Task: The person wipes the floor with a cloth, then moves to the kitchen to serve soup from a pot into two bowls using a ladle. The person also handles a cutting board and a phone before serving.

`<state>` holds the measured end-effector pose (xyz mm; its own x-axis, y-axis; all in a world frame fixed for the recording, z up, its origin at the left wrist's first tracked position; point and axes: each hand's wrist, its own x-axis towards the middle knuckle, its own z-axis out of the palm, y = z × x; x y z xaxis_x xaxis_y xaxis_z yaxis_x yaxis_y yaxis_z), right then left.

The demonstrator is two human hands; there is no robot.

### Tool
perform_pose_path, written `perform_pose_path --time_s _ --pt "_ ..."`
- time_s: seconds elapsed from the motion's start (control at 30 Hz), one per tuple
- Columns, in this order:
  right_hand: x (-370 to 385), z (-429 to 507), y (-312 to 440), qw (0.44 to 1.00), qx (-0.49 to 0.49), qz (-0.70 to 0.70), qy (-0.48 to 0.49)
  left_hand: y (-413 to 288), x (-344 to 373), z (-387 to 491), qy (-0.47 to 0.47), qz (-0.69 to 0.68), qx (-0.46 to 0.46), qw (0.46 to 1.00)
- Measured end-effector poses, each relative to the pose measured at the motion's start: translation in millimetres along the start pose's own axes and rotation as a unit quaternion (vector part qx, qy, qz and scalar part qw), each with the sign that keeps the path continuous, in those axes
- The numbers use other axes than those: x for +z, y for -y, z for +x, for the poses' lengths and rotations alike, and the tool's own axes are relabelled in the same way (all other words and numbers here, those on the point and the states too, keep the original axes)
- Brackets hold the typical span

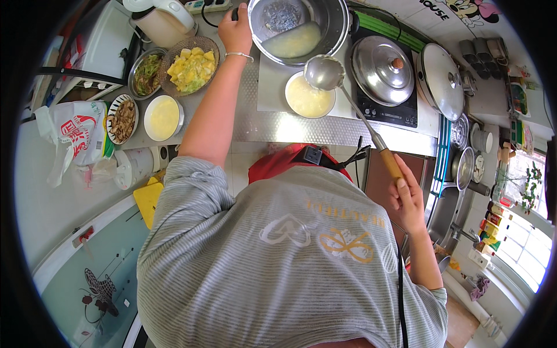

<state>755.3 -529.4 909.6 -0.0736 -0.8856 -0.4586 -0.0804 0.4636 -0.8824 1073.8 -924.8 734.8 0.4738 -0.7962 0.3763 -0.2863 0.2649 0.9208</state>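
Observation:
My left hand (235, 31) grips the dark side handle of a metal pot (300, 27) at the counter's far side. A pool of pale yellow soup or porridge lies along the pot's near side, which suggests the pot is tilted. With my right hand (407, 191) I hold the wooden handle of a steel ladle (324, 72). Its bowl, cloudy with residue, hangs over the rim of a white bowl (310, 101) filled with pale yellow porridge. A second white bowl (162, 117) of similar porridge stands left of my forearm.
Left of my arm are a glass dish of yellow chunks (191, 67), a steel bowl of greens (148, 75), a plate of brown pieces (122, 119) and an electric kettle (162, 26). To the right, a lidded pan (383, 69) sits on an induction cooker (387, 114) beside another lidded pan (443, 82).

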Motion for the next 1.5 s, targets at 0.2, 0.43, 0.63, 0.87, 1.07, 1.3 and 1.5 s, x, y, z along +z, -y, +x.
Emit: perform_pose_path --time_s 0.2,0.43,0.63,0.87,1.07,1.3,1.5 --pt "-2.0 34.6 19.8 0.972 0.036 0.232 0.005 -7.9 -1.8 -3.8 0.051 0.007 0.007 0.999" --pt "35.6 119.1 23.4 0.973 -0.12 -0.183 -0.069 -6.3 5.7 -9.4 0.072 0.003 -0.034 0.997" --pt "49.5 164.2 22.3 0.798 -0.339 -0.487 -0.104 -6.3 13.3 -11.3 -0.016 0.017 0.025 0.999" --pt "46.4 175.6 17.8 0.758 -0.302 -0.569 -0.104 -13.2 10.2 -12.8 -0.015 0.012 0.004 1.0" --pt "49.5 172.6 20.9 0.856 -0.24 -0.453 -0.071 -13.7 3.1 -11.8 0.02 -0.01 0.004 1.0" --pt "53.8 173.9 47.8 0.999 0.008 -0.029 0.017 -13.0 3.3 -9.3 0.022 -0.032 -0.005 0.999" --pt "48.9 179.6 66.3 0.987 0.08 0.119 0.07 -7.8 0.7 -8.7 0.014 -0.004 -0.008 1.0"
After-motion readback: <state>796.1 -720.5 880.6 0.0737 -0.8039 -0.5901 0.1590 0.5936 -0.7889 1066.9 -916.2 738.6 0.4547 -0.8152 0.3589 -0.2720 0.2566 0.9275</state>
